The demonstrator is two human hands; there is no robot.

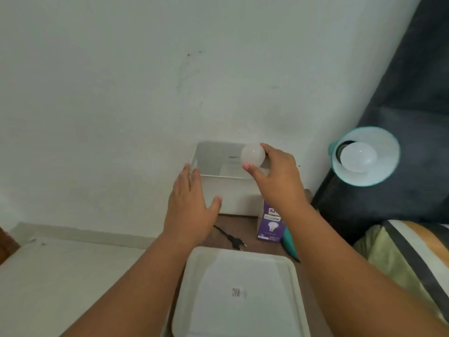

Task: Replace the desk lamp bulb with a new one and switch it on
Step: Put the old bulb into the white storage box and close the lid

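the right hand (279,176) is pinching a round bulb (252,155) in its fingertips, right over the white box (216,188) under it; the left hand (192,205) is hanging open, holding nothing. the smooth bulb might be slipping and breaking

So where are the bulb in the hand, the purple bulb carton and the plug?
held bulb (252,154): head view, its white globe.
purple bulb carton (270,226): head view, its front face.
plug (237,240): head view, its black body.

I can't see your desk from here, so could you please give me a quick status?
Right hand holds a bulb over the open box. Left hand open, empty. Lamp has a bulb fitted, unlit. Plug loose on desk.
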